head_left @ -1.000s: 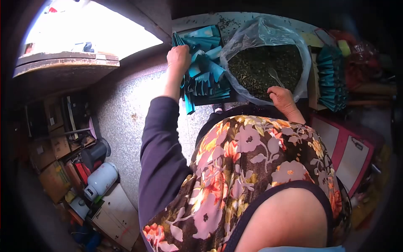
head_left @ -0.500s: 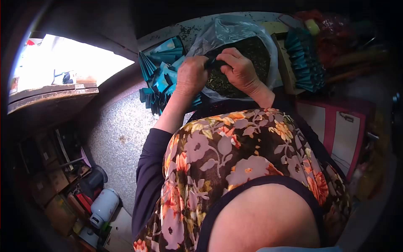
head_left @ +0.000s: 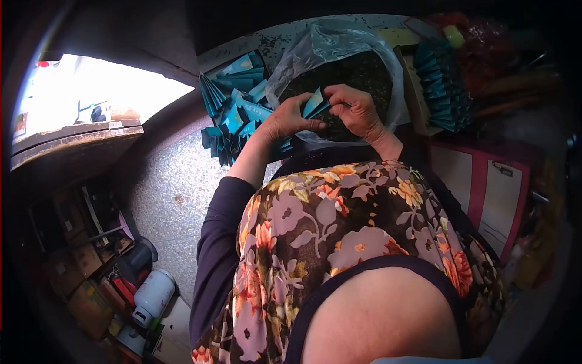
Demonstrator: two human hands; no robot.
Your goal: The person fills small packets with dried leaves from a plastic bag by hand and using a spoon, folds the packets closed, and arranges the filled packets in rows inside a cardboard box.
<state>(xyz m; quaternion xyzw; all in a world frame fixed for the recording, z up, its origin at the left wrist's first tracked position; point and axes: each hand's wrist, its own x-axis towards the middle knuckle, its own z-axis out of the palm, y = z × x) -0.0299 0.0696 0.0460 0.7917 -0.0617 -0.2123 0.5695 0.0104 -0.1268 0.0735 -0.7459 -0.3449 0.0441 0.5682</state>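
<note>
A folded teal paper packet [head_left: 314,104] is in my left hand [head_left: 292,117], over the near left part of a clear plastic bag [head_left: 397,79] of dark, dried leafy bits [head_left: 370,70]. Just right of the packet is my right hand [head_left: 356,111], its fingers curled together at the packet's right edge; what they pinch, if anything, is too small to make out. Fanned teal packets [head_left: 239,112] lie in a heap left of the bag. The spoon seen earlier in the bag is hidden or lost in shadow.
On the right, a box [head_left: 418,103] holds a row of teal packets [head_left: 441,88]. Red plastic [head_left: 479,45] lies behind it. A pink-edged cabinet [head_left: 479,182] stands at the right. A gas cylinder [head_left: 154,294] and cardboard boxes [head_left: 85,261] are at the lower left.
My left hand has moved from the packet heap to over the bag, bringing a teal packet. My right hand has left the spoon and risen beside it. The view has shifted right.
</note>
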